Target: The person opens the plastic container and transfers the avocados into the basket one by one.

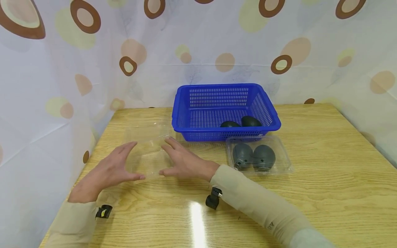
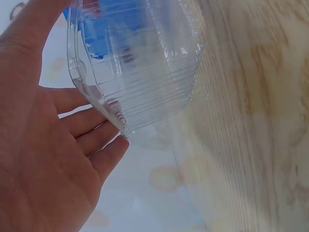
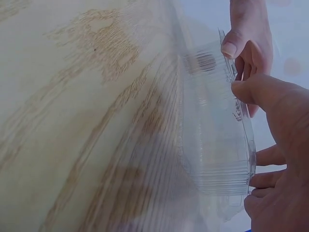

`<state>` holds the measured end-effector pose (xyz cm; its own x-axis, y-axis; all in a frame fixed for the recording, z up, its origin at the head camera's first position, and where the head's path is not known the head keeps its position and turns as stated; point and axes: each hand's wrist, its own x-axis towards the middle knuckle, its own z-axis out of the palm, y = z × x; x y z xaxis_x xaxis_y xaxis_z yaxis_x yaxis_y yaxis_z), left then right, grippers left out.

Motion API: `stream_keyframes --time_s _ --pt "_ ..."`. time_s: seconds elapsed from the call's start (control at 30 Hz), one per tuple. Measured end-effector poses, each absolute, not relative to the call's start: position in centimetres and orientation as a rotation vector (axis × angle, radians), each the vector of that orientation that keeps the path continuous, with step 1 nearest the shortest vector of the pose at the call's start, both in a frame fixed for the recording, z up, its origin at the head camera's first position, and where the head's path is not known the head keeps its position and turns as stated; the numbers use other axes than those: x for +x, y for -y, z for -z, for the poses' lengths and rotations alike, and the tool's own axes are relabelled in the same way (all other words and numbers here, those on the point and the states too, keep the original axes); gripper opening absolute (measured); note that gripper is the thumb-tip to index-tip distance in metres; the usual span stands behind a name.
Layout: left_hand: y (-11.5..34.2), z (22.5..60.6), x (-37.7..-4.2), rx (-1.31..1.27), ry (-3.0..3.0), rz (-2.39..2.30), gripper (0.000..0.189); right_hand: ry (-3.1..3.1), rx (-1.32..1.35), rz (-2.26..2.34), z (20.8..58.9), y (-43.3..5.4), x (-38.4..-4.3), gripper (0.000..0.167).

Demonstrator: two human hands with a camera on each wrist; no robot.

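Observation:
A clear plastic clamshell box [image 1: 149, 159] lies at the left of the table, its lid [image 1: 149, 131] apparently folded back. My left hand [image 1: 113, 169] holds its left side, with the thumb at the near edge and the fingertips [image 2: 113, 150] against the rim. On the other side my right hand [image 1: 187, 163] holds the box too, thumb on the near rim and fingers round the far part in the right wrist view. No item shows inside this box. Another clear box [image 1: 283, 163], holding two dark green avocados [image 1: 263, 157], stands to the right.
Behind the boxes stands a blue plastic basket [image 1: 183, 117] with two dark avocados [image 1: 250, 121] near its front wall. The wooden table [image 1: 325, 179] extends to the right. A patterned white cloth [image 1: 204, 41] hangs behind and at both sides.

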<state>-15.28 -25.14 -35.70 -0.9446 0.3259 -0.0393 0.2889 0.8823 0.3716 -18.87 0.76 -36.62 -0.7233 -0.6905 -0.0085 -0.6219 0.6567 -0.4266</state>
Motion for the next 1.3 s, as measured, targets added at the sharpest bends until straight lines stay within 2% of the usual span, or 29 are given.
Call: stream_keyframes --time_s 0.67,1.3 --pt "24.1 36.3 -15.8 0.722 -3.073 -0.533 0.089 -2.707 -1.099 0.730 36.5 -2.3 -18.8 0.076" --pt "19.7 34.5 -15.7 0.860 -3.091 -0.569 0.089 -2.786 -1.118 0.794 33.7 -8.3 -16.7 0.066"
